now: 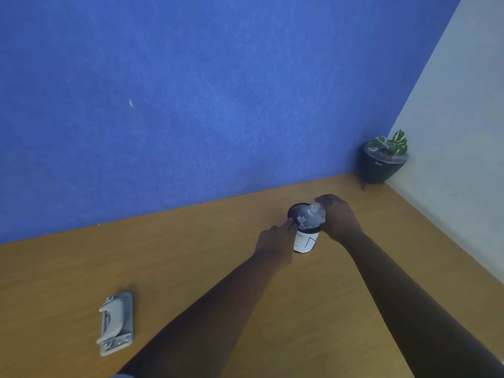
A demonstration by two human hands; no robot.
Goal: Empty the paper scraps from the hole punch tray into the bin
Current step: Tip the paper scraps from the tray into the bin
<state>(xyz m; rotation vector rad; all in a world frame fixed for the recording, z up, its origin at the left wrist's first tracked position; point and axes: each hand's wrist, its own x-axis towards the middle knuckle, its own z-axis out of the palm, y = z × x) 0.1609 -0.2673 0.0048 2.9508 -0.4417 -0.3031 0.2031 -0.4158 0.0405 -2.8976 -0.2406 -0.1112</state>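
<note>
The right hand (339, 218) is gripping the clear scrap-filled plastic tray (311, 216) over the small black-rimmed white bin (306, 240), left hand (275, 237) loosely closed, index finger poking the scraps.

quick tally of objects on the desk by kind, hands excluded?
Hole punch body: 1
Scrap tray, held over the bin: 1
Bin: 1
Potted plant: 1
Total: 4
</note>
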